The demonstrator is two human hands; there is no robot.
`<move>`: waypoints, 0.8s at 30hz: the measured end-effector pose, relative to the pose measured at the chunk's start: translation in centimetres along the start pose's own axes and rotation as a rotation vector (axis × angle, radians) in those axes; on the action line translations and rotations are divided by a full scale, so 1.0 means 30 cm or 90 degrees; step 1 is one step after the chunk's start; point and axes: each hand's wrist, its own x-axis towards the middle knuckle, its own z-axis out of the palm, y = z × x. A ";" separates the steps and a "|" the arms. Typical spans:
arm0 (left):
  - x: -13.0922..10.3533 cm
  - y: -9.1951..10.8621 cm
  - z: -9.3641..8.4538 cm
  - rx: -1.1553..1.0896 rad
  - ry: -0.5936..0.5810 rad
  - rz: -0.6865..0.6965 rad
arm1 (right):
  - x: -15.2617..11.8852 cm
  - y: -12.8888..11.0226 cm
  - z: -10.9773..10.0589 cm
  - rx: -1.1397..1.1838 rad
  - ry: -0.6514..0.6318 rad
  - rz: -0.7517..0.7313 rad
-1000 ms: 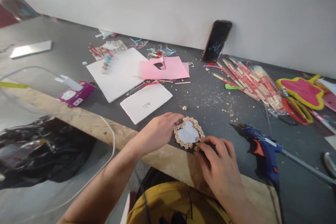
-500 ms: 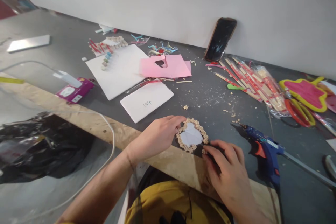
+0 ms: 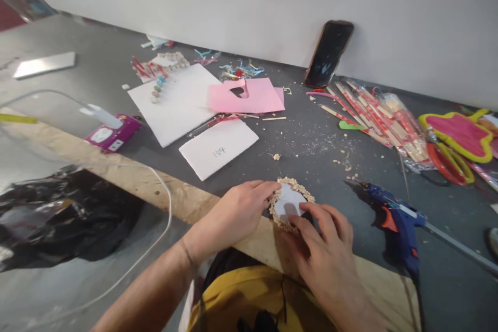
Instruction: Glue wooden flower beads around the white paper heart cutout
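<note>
Leaves room to pass ahead of the pale-rimmed paper [image 3: 288,201], over scattered crumbs [image 3: 336,161], between numbered board [image 3: 206,158] and glue gun [image 3: 403,228]; meets that gun on the right, propped phone [image 3: 329,54] at the back.

It looks like a small craft workshop: a dark worktop [image 3: 249,166] against a pale wall [image 3: 233,5] carries a blue glue gun [image 3: 404,225], scissors [image 3: 449,166], wrapped wooden sticks [image 3: 389,119], cut pink paper [image 3: 260,96], white boards [image 3: 218,148] and colourful scraps [image 3: 241,70].
</note>
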 end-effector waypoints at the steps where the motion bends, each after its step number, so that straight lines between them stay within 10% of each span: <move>1: -0.001 -0.002 0.003 0.003 0.004 0.002 | 0.001 0.004 0.001 0.004 -0.002 0.001; 24: -0.015 0.020 0.036 0.126 0.014 0.033 | 0.016 -0.008 0.012 0.022 -0.020 -0.010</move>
